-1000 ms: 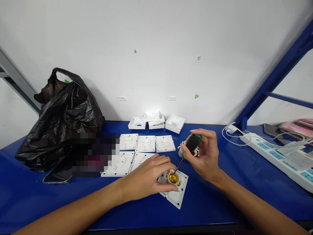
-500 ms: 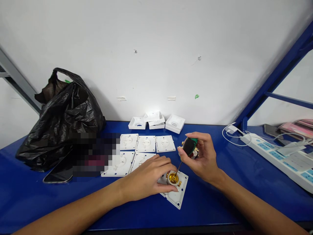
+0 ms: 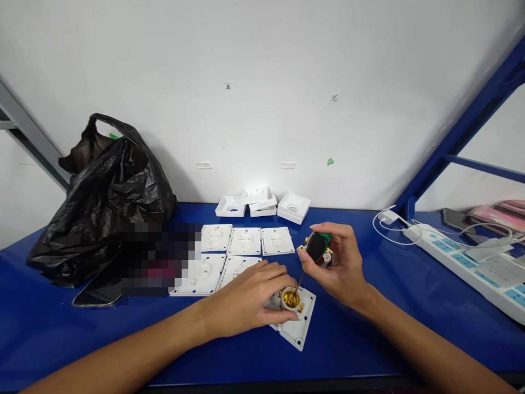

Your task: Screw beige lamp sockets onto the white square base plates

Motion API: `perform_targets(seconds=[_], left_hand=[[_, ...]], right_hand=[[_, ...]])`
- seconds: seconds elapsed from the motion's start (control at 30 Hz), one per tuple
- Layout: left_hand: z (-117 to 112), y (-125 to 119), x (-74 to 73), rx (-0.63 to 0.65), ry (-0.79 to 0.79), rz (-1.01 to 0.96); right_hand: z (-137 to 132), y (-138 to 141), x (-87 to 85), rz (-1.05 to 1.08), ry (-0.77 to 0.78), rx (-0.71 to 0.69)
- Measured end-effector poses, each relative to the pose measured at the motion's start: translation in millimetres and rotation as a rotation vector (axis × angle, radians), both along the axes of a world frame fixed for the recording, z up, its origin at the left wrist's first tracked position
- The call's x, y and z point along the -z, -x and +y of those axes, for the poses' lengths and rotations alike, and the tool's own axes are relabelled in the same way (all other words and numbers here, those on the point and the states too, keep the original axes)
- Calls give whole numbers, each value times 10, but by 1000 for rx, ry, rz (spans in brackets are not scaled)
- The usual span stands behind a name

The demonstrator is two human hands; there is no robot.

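My left hand (image 3: 262, 295) is closed around a lamp socket (image 3: 291, 299), a round white fitting with a brass inside and brass terminals. The socket sits on a white square plate (image 3: 298, 327) lying at an angle on the blue table. My right hand (image 3: 338, 265) grips a screwdriver by its black and green handle (image 3: 318, 246). The thin shaft slants down and its tip is inside the socket. Behind the right hand more socket parts with brass pieces (image 3: 328, 257) show, partly hidden by the fingers.
Several white plates (image 3: 245, 241) lie in rows left of centre. White square boxes (image 3: 293, 207) stand by the wall. A black plastic bag (image 3: 110, 202) and a phone (image 3: 98, 287) are at left. On the right lies a white power strip (image 3: 471, 262) with cables.
The screwdriver handle and my right fingers have shifted very slightly. My left hand, the socket and the plate stay in place.
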State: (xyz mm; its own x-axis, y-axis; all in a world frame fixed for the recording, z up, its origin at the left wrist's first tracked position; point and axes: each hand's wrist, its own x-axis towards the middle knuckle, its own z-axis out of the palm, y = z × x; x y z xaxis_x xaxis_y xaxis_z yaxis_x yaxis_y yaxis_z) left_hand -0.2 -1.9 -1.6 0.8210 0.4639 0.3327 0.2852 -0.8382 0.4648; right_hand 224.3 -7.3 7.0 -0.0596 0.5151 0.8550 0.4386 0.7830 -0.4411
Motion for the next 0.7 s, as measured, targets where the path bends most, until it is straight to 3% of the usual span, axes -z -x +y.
perform_targets(seconds=[0.7], left_hand=[[-11,0,-4,3,-22,29]], right_hand=[[-1,-12,24,-44,-73,36]])
